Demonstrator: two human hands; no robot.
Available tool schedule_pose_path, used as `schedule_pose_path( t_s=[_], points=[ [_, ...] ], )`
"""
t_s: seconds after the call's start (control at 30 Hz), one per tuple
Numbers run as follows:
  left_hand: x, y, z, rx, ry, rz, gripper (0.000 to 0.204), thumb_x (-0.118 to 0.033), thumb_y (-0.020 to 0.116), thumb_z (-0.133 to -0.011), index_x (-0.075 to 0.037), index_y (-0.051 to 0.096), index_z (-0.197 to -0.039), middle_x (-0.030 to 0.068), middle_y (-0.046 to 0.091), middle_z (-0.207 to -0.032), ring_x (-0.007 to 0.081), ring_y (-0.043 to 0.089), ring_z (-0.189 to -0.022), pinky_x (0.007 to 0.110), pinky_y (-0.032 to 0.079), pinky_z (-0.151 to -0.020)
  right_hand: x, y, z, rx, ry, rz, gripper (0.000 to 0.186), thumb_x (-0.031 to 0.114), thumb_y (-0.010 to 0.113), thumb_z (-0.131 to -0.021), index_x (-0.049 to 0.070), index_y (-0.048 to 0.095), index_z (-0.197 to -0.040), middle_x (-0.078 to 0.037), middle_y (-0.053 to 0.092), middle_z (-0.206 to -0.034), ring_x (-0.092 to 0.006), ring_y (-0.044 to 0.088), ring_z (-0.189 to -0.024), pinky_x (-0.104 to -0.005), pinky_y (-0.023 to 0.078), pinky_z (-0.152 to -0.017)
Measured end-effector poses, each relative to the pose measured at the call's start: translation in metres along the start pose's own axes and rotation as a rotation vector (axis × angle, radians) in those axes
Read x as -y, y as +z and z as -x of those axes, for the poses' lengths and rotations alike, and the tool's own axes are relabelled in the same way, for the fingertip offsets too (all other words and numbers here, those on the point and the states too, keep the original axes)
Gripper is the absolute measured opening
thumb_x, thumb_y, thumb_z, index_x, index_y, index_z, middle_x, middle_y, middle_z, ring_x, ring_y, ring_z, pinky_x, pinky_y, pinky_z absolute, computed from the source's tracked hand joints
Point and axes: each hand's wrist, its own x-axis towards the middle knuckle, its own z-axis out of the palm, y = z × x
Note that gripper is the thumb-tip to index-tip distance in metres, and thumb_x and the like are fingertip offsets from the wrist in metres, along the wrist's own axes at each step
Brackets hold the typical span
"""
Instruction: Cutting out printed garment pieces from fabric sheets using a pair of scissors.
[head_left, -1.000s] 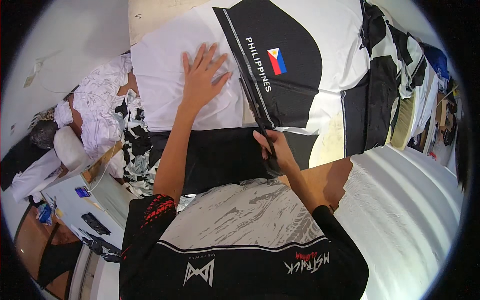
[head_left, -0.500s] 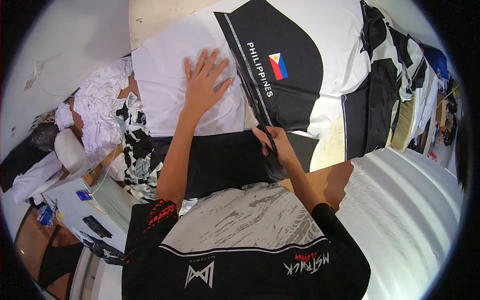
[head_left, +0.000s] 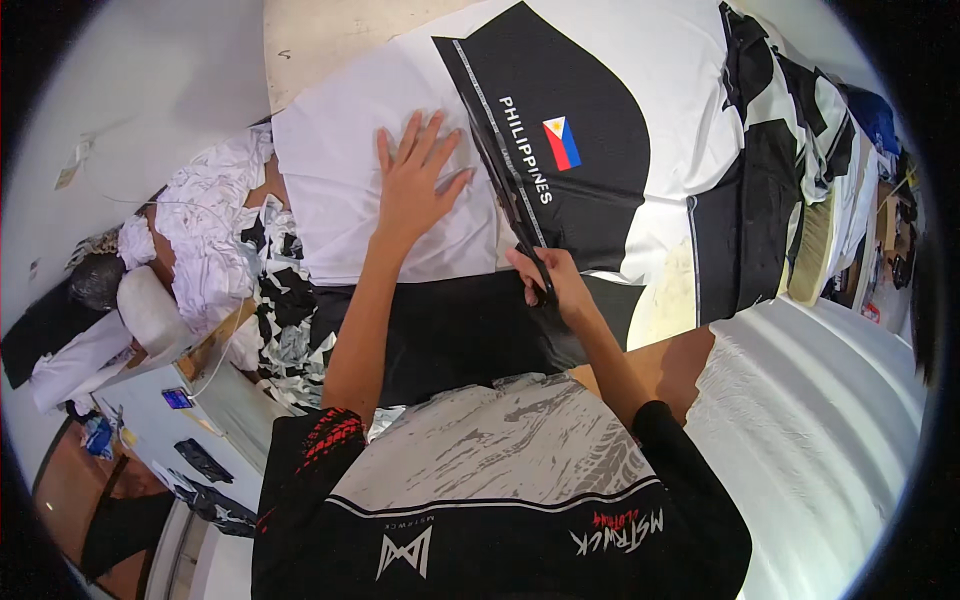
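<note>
With fingers spread, my left hand (head_left: pixel 418 185) lies flat on white fabric (head_left: pixel 335 215). My right hand (head_left: pixel 560 285) is wrapped round the black handles of a pair of scissors (head_left: pixel 541 270). Their dark blades point away from me, along the left edge of a black fabric panel (head_left: pixel 600 95), which carries white lettering, a small flag print and a pale printed strip. The blades blend with the dark cloth, so how far apart they are is hard to make out. A plain black cloth (head_left: pixel 450 315) lies in front of the white fabric, nearest my body.
White and black scraps (head_left: pixel 285 310) heap up at the left, beside a larger white cloth pile (head_left: pixel 215 215). Black and white cut pieces (head_left: pixel 745 215) are stacked at the right. A white cabinet (head_left: pixel 190 420) stands at lower left, and white sheeting (head_left: pixel 810 400) spreads at lower right.
The whole view has shifted slightly, so everything sits a little lower and further right. My left hand still rests on the white fabric, and my right hand still grips the scissors.
</note>
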Motion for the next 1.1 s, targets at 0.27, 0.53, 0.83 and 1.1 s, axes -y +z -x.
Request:
schedule_pose_path(
  t_s=[0.27, 0.53, 0.83, 1.1],
  points=[
    [0.001, 0.001, 0.002, 0.014, -0.007, -0.003, 0.055, -0.04, 0.077, -0.092, -0.019, 0.068, -0.142, 0.0061, 0.049, -0.164, 0.031, 0.035, -0.158, 0.069, 0.012, -0.126, 0.02, 0.011, -0.01, -0.033, 0.029, 0.039, 0.05, 0.045, 0.087, -0.09, 0.011, 0.056, -0.069, 0.003, 0.052, -0.06, -0.0088, 0.054, -0.048, -0.0258, 0.04, -0.048],
    [0.0, -0.002, 0.001, 0.027, -0.008, 0.009, 0.056, -0.038, 0.077, -0.092, -0.019, 0.067, -0.143, 0.0059, 0.048, -0.165, 0.0306, 0.033, -0.159, 0.069, 0.01, -0.126, 0.032, 0.013, -0.018, 0.02, -0.044, -0.022, 0.051, 0.048, 0.084, -0.091, 0.012, 0.055, -0.07, 0.003, 0.051, -0.062, -0.0088, 0.054, -0.051, -0.0261, 0.04, -0.051],
    [0.001, -0.003, 0.002, 0.015, -0.009, 0.039, 0.056, -0.036, 0.078, -0.09, -0.018, 0.068, -0.143, 0.0069, 0.048, -0.165, 0.031, 0.032, -0.159, 0.07, 0.01, -0.126, 0.044, 0.019, -0.03, -0.003, -0.065, -0.031, 0.052, 0.05, 0.086, -0.088, 0.01, 0.06, -0.067, 0.003, 0.054, -0.058, -0.0087, 0.053, -0.048, -0.0259, 0.041, -0.048],
    [-0.001, -0.007, -0.005, 0.001, -0.018, 0.06, 0.056, -0.034, 0.081, -0.09, -0.018, 0.069, -0.141, 0.006, 0.048, -0.165, 0.0307, 0.035, -0.158, 0.068, 0.011, -0.126, 0.059, 0.013, -0.028, -0.043, -0.018, 0.057, 0.049, 0.045, 0.086, -0.09, 0.01, 0.059, -0.069, 0.003, 0.052, -0.061, -0.0088, 0.054, -0.05, -0.0268, 0.041, -0.049]
  ],
)
